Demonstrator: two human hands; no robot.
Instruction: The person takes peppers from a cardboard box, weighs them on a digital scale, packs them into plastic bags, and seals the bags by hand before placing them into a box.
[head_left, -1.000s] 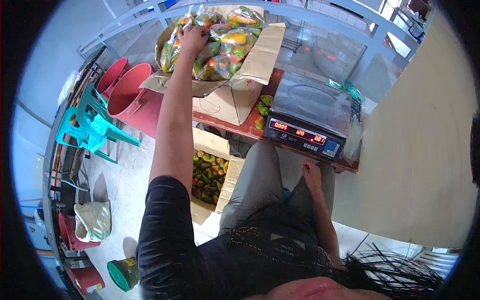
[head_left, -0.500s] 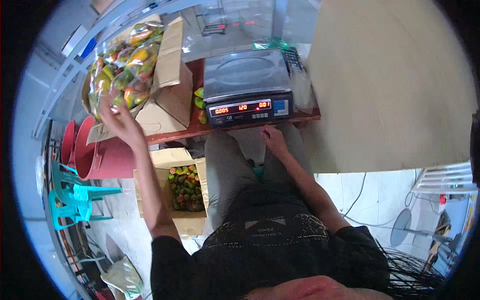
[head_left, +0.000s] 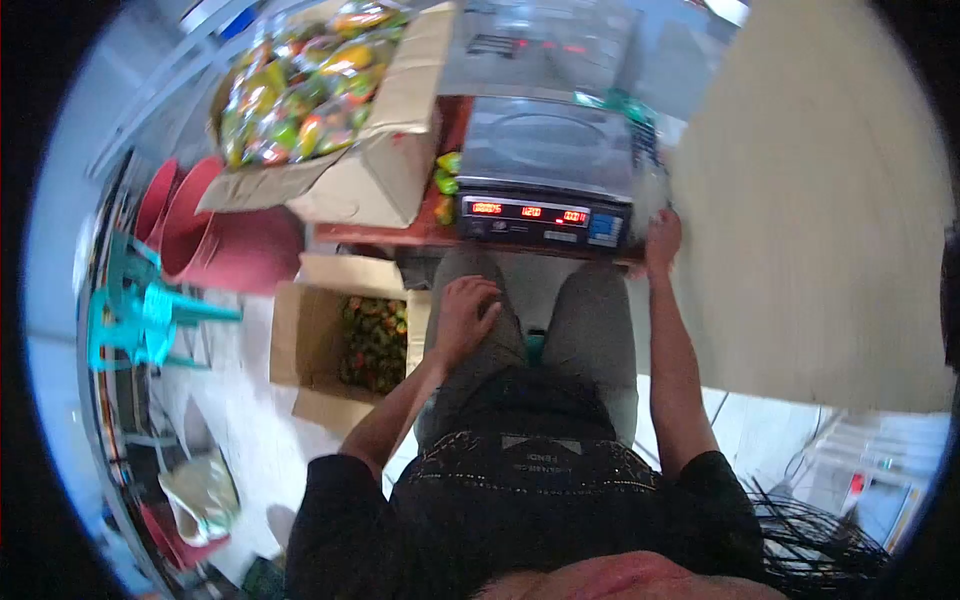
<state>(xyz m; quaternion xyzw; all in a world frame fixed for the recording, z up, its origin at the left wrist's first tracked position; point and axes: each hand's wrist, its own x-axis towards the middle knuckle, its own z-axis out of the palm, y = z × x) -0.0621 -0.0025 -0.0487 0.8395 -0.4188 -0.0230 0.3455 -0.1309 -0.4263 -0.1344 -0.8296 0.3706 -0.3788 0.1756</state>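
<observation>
My left hand (head_left: pixel 468 315) lies on my left thigh, empty, with its fingers apart. At the right end of the wooden bench, my right hand (head_left: pixel 664 240) has its fingers closed at the near edge of some clear plastic bags (head_left: pixel 652 190); blur hides the exact grip. Just left of that hand stands a digital weighing scale (head_left: pixel 546 165) with lit red digits. Nothing rests on its metal pan. Several loose green and yellow peppers (head_left: pixel 446 186) sit against the scale's left side. Bagged peppers (head_left: pixel 310 95) fill an open cardboard box (head_left: pixel 385 175) on the bench.
Below the bench, a second cardboard box (head_left: pixel 300 335) holds many darker peppers (head_left: pixel 375 340). Red tubs (head_left: pixel 240 250) and teal plastic chairs (head_left: pixel 155 310) stand at the left. A large pale board (head_left: pixel 810 220) borders the right side. A whitish sack (head_left: pixel 200 495) sits on the floor.
My left hand has come away from the bagged peppers and down onto my thigh. My right hand has moved from near my lap to the plastic bags. The view has shifted.
</observation>
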